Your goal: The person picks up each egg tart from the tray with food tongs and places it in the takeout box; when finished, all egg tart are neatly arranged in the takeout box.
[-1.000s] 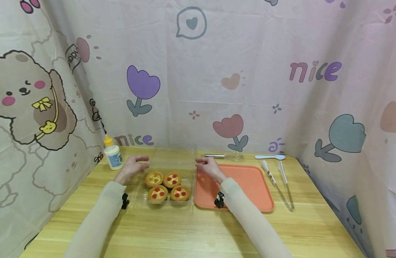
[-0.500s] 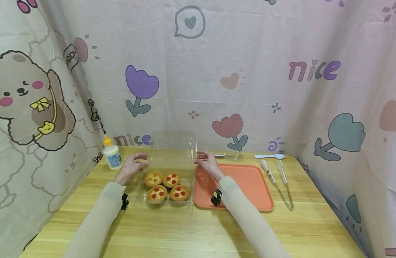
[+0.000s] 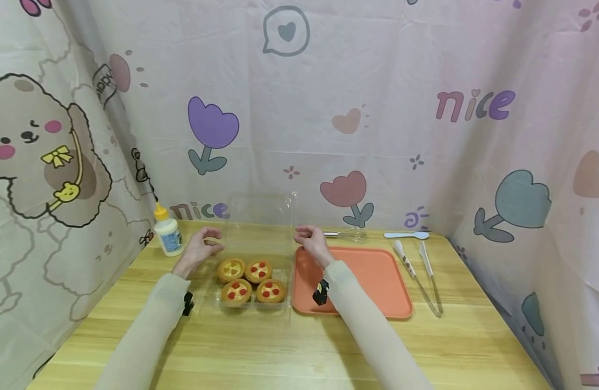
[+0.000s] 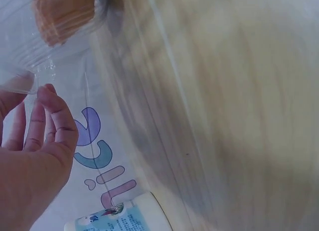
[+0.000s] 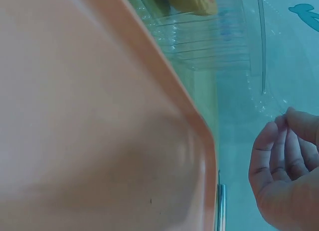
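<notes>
A clear plastic box (image 3: 252, 306) stands on the wooden table with several egg tarts (image 3: 237, 292) in its base, most with red toppings. Its clear lid (image 3: 260, 214) is raised at the back, steeply tilted. At the lid's left side, my left hand (image 3: 199, 250) pinches the clear edge; in the left wrist view its thumb (image 4: 15, 97) shows through the plastic. On the other side my right hand (image 3: 313, 242) pinches the lid's right edge between thumb and fingertips (image 5: 286, 114).
An orange tray (image 3: 365, 281) lies right of the box, under my right forearm. Metal tongs (image 3: 433, 295) rest beyond it. Along the back lie a whisk (image 3: 350, 235) and a pale blue spoon (image 3: 407, 235). A white bottle with a yellow cap (image 3: 169, 236) stands at the left.
The clear lid has swung up from lying low at the back to a steeper tilt. My right hand has shifted slightly left and up; my left has hardly moved.
</notes>
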### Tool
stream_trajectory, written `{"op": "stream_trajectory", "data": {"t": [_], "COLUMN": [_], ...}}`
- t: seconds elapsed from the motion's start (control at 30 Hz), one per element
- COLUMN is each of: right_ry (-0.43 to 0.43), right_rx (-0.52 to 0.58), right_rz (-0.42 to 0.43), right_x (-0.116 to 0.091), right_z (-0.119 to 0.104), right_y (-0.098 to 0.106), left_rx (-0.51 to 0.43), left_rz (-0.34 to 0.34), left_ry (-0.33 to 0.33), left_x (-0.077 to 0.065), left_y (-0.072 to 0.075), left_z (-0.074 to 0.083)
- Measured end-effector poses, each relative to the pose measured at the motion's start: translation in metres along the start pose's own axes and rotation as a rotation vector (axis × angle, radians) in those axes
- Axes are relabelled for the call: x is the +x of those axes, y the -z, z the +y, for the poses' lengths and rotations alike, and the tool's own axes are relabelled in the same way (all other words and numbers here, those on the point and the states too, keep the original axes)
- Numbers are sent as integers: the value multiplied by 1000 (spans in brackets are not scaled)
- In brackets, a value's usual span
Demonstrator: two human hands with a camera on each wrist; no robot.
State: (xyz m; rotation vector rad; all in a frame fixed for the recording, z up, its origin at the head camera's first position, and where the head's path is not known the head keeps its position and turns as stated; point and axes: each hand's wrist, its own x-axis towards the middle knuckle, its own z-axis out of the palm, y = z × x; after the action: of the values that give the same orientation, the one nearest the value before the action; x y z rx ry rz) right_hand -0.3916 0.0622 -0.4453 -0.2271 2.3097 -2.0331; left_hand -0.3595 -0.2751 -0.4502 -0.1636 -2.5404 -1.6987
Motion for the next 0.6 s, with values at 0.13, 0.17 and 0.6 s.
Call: {"op": "stream_trajectory", "data": {"t": [0.13,0.17,0.6], "right_ry": [-2,-3,47], "right_rx": [-7,-5,-17], "right_rz": [21,23,-49], "right_x": [0,0,-8], "right_z": [-3,-4,-2], "right_y": [0,0,4], "left_rx": [-16,-9,41], "left_rz": [7,11,87], "left_ry": [-32,-42,-89], "left_x": [3,4,-1], "left_y": [1,1,14], "left_z": [0,1,9]}}
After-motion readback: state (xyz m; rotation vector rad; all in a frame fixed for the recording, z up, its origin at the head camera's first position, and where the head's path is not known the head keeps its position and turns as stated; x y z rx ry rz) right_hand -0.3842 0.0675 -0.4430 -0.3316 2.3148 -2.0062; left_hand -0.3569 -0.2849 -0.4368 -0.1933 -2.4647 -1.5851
